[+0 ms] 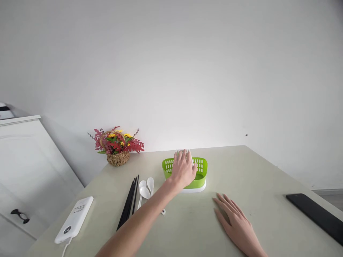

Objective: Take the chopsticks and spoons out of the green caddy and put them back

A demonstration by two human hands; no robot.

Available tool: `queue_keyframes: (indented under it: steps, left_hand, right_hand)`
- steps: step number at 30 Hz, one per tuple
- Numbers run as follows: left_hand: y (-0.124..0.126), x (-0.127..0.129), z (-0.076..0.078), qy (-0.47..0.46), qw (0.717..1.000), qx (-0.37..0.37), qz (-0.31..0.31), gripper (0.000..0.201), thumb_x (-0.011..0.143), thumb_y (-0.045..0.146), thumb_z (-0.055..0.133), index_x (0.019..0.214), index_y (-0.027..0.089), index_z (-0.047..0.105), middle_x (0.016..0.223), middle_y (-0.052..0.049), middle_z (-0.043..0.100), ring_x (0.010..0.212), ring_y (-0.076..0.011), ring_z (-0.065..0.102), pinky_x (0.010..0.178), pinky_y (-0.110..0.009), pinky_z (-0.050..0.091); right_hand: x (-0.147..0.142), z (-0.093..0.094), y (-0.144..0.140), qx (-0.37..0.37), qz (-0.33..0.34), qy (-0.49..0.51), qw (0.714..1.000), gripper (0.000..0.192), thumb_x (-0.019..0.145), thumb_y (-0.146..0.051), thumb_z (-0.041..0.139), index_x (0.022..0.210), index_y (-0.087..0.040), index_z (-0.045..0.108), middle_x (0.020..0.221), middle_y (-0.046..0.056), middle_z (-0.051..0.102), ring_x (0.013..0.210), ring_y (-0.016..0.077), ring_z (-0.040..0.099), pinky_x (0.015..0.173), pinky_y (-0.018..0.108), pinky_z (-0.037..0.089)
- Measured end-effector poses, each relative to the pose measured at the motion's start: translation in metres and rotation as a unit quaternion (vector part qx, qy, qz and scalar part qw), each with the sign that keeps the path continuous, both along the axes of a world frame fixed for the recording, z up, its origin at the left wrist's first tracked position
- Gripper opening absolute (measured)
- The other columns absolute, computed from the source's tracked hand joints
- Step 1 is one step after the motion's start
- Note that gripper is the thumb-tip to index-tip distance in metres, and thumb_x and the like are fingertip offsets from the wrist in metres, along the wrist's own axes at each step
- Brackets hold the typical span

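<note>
My left hand (183,169) reaches over a green plastic basket (202,182) with slotted walls and a white base (197,190). Its fingers curl around a white piece (191,159), mostly hidden behind them; I cannot make out what kind of thing it is. Flat on the table, to the right of the basket, rests my right hand (236,222), fingers stretched out and nothing in it. Several white spoons (145,193) lie left of the basket, partly covered by my left forearm. Beside them is a bundle of black chopsticks (129,200).
A wicker basket of artificial flowers (118,150) stands at the table's back left. At the left edge lies a white power bank (75,219) with a cable. A black phone (316,216) is at the right. A white cabinet (32,160) adjoins the table on the left.
</note>
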State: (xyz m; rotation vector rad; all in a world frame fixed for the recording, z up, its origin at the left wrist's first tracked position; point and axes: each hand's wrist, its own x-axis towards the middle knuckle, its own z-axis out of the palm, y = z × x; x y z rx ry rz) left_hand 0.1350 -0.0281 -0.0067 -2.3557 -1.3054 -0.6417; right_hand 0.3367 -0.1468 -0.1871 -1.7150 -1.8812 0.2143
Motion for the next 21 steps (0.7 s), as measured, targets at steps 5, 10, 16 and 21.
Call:
queue_keyframes:
  steps: [5,10,16,21]
  left_hand:
    - [0.021,-0.022,0.005,0.002,1.0,0.026,-0.008,0.045,0.102,0.035,0.042,0.141,0.013,0.05,0.144,-0.019,0.059,0.138,-0.0319,0.051,0.116,-0.054,0.039]
    - [0.043,-0.065,0.01,0.011,1.0,0.024,0.01,0.044,0.104,0.034,0.042,0.144,0.018,0.051,0.146,-0.013,0.06,0.136,-0.0271,0.054,0.114,-0.047,0.044]
    - [0.067,-0.125,0.012,0.019,0.997,0.041,0.055,0.044,0.105,0.03,0.039,0.145,0.019,0.052,0.147,-0.01,0.059,0.138,-0.0255,0.052,0.117,-0.044,0.041]
    - [0.08,-0.165,0.017,0.018,0.997,0.033,0.07,0.046,0.105,0.034,0.037,0.147,0.023,0.051,0.149,-0.008,0.058,0.139,-0.0238,0.051,0.118,-0.043,0.039]
  right_hand:
    - [0.0,-0.002,0.0,0.009,-0.001,-0.001,1.0,0.048,0.101,-0.052,0.042,0.143,-0.037,0.059,0.158,-0.008,0.047,0.151,0.0262,0.037,0.122,0.051,0.038]
    - [0.002,-0.002,-0.001,0.005,0.003,-0.01,1.0,0.05,0.102,-0.053,0.041,0.145,-0.036,0.057,0.159,-0.007,0.045,0.151,0.0258,0.035,0.124,0.051,0.036]
    - [0.002,-0.001,-0.003,-0.02,-0.004,-0.01,1.0,0.052,0.102,-0.056,0.038,0.146,-0.037,0.056,0.16,-0.01,0.042,0.153,0.0253,0.032,0.123,0.051,0.037]
    - [0.001,0.0,-0.002,-0.016,-0.005,-0.008,1.0,0.052,0.101,-0.056,0.038,0.147,-0.037,0.055,0.16,-0.009,0.042,0.153,0.0258,0.033,0.123,0.051,0.037]
